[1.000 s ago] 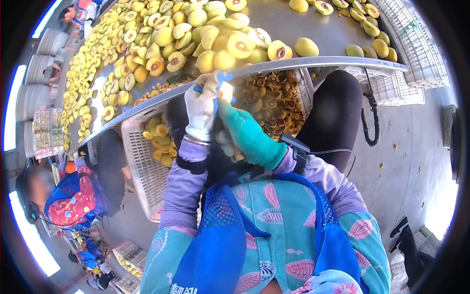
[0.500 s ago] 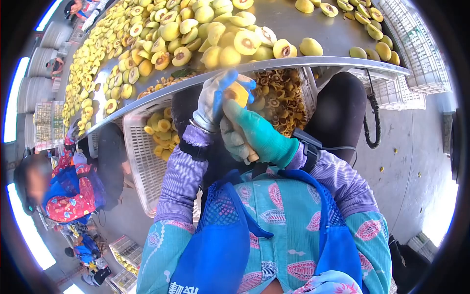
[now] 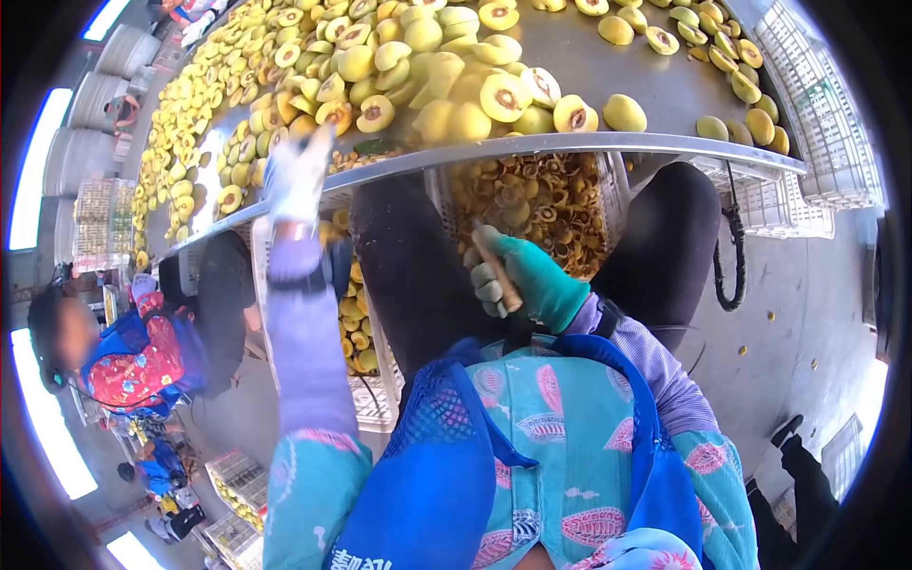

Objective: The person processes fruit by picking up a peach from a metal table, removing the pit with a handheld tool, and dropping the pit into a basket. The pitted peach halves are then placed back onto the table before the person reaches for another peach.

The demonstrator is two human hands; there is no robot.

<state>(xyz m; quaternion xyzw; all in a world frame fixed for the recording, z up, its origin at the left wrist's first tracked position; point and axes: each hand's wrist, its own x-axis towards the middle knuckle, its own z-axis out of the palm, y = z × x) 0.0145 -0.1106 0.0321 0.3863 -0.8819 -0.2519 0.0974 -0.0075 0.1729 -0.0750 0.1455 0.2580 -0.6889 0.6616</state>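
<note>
Only the head camera here, so one angle, looking down from above the worker. The left hand (image 3: 296,176), in a white glove, is up at the rim of the metal table (image 3: 608,142), right at the heap of yellow fruit (image 3: 375,114). It's motion-blurred, so I honestly can't tell how far open it is or whether it has hold of anything.

The right hand (image 3: 532,280), in a green glove, sits low in front of the body, fingers wrapped closed around a wooden-handled tool (image 3: 499,275). The handle's long axis runs on a slant, with the top end pointing up and left toward the table and the butt end down and right toward the wrist. Any working tip is hidden, so no idea about the edge.

My read is that this is the fetch-a-fruit part of the cycle. The next move would call for a firm pinch on one piece and lining it up with the tool end.

Under the table there's a crate of pits (image 3: 537,204) and a crate of fruit pieces (image 3: 353,318). A co-worker (image 3: 133,366) sits off to the side.
</note>
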